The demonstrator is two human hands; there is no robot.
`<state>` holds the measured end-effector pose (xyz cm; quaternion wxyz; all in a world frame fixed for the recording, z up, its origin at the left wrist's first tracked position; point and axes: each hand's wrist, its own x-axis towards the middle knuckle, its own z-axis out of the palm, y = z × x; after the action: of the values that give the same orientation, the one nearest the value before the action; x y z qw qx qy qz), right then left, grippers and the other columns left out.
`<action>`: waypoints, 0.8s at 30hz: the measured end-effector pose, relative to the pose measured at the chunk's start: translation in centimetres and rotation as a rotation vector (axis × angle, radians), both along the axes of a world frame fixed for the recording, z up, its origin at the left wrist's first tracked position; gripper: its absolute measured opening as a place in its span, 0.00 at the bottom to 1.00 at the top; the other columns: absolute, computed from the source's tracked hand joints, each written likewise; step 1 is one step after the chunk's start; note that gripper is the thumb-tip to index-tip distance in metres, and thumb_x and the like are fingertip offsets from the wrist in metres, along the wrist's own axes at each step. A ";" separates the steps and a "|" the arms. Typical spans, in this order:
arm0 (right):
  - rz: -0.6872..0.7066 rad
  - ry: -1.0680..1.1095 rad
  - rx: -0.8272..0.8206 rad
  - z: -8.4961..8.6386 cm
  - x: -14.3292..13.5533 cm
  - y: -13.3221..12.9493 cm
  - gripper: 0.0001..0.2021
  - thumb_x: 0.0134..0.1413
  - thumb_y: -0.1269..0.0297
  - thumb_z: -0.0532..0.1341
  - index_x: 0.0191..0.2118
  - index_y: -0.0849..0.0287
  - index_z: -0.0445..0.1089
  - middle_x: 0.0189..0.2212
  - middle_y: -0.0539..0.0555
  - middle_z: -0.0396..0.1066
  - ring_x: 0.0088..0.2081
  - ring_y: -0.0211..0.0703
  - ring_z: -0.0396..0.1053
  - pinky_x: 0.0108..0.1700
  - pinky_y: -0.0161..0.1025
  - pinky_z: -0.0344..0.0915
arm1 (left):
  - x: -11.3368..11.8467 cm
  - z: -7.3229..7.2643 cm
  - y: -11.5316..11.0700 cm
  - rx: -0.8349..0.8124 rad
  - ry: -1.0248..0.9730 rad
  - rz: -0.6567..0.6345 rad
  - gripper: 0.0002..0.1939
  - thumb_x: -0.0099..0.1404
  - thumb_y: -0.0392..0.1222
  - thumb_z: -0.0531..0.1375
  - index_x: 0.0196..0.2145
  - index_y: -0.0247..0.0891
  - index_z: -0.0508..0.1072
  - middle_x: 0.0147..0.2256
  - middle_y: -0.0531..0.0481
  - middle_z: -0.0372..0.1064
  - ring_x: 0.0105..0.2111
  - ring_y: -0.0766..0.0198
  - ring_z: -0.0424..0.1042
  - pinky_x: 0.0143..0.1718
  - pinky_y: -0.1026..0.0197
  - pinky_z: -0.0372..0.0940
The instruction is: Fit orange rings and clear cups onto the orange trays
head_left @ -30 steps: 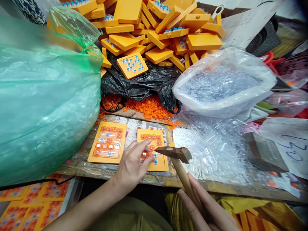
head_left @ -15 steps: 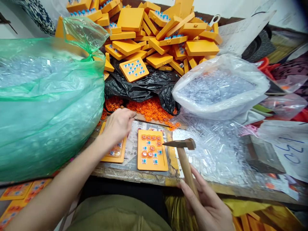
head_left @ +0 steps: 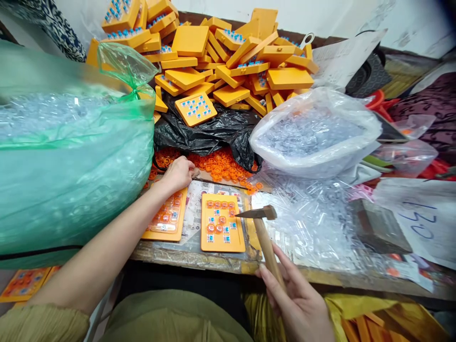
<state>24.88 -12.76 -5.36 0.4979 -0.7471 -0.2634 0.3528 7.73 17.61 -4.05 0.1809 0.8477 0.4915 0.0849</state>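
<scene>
Step in hand, judged: fetching from heap of orange rings (head_left: 223, 164). Your left hand (head_left: 178, 173) at heap's near edge, fingers bunched; can't tell if ring pinched. Your right hand (head_left: 295, 287) wraps handle of hammer (head_left: 264, 216), tip overlapping yellow panel (head_left: 237, 243) (several blue switches (head_left: 227, 239) ringless). Panel flat on bench (head_left: 192, 260). Next likely calls for: ring centred over bare switch, hammer clear.

At the front edge of the table (head_left: 192, 260), we hold a hammer (head_left: 264, 237) in our right grip (head_left: 294, 294) — its head by the right side of a yellow board (head_left: 237, 244) — our left grip (head_left: 179, 173) beside orange rings (head_left: 223, 164) farther in.
</scene>
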 end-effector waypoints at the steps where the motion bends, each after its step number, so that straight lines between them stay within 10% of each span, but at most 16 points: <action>1: 0.024 -0.042 0.004 -0.2 0.2 -0.2 0.27 0.46 0.52 0.68 0.53 0.54 0.73 0.45 0.54 0.77 0.31 0.43 0.76 0.30 0.33 0.74 | 0.0 0.1 -0.2 0.016 -0.006 0.003 0.12 0.67 0.43 0.58 0.46 0.34 0.71 0.46 0.44 0.70 0.44 0.58 0.71 0.46 0.49 0.69; 6: 0.018 -0.156 0.044 -0.4 -0.3 -0.9 0.24 0.49 0.52 0.67 0.52 0.53 0.74 0.50 0.53 0.75 0.52 0.53 0.72 0.52 0.42 0.70 | 0.6 1.9 -5.7 0.087 -0.122 -0.087 0.12 0.67 0.32 0.54 0.45 0.33 0.73 0.43 0.43 0.72 0.44 0.59 0.70 0.50 0.55 0.65; 12: 0.128 -0.210 0.074 0.0 0.5 -1.8 0.22 0.53 0.58 0.66 0.54 0.51 0.72 0.52 0.51 0.73 0.53 0.52 0.70 0.56 0.42 0.65 | 1.5 1.1 -14.1 0.049 -0.456 -0.425 0.09 0.64 0.31 0.55 0.39 0.34 0.74 0.32 0.45 0.73 0.35 0.58 0.69 0.38 0.56 0.68; 24: 0.388 -0.659 0.295 -0.9 0.1 -1.7 0.28 0.56 0.75 0.61 0.61 0.45 0.62 0.54 0.47 0.70 0.50 0.46 0.73 0.52 0.37 0.69 | 1.5 -1.7 -15.9 0.080 -0.438 -0.271 0.11 0.66 0.34 0.54 0.42 0.36 0.75 0.48 0.38 0.66 0.47 0.49 0.59 0.46 0.44 0.63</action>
<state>25.01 -14.43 -6.23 0.4129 -0.6771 -0.5928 0.1405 9.26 1.74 -5.72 0.2593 0.8737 0.3185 0.2608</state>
